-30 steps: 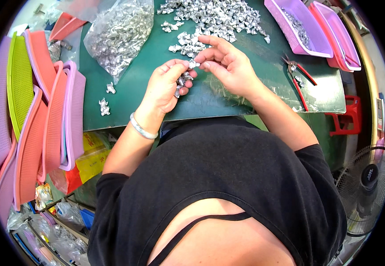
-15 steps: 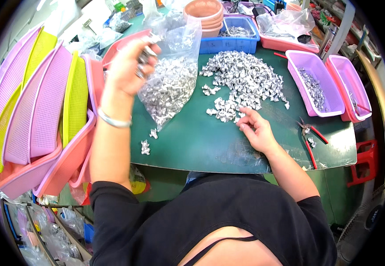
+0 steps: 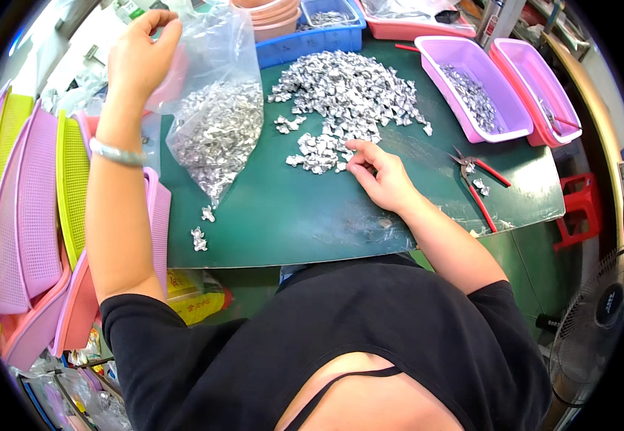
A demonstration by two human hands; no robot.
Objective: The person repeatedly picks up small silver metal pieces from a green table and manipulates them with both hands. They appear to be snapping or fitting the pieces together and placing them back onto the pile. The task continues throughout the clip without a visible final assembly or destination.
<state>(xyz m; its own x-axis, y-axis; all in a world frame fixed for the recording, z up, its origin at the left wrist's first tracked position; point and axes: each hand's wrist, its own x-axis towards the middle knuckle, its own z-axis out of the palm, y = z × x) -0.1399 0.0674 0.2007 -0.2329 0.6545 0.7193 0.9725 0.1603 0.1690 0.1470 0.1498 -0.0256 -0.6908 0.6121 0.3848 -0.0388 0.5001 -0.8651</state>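
Right hand (image 3: 386,179) fingers narrow at silver metal pieces (image 3: 317,152); left hand (image 3: 140,61) curled; I can't tell if either's loaded. I'd pinch edge ones singly.

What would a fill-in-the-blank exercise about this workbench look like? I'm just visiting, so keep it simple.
1. The right hand is at the edge of the silvery pieces heaped on the ____ tabletop.
2. The pale bracelet is worn on the ____ arm.
3. The pliers have ____ handles.

Missing words: green; left; red.
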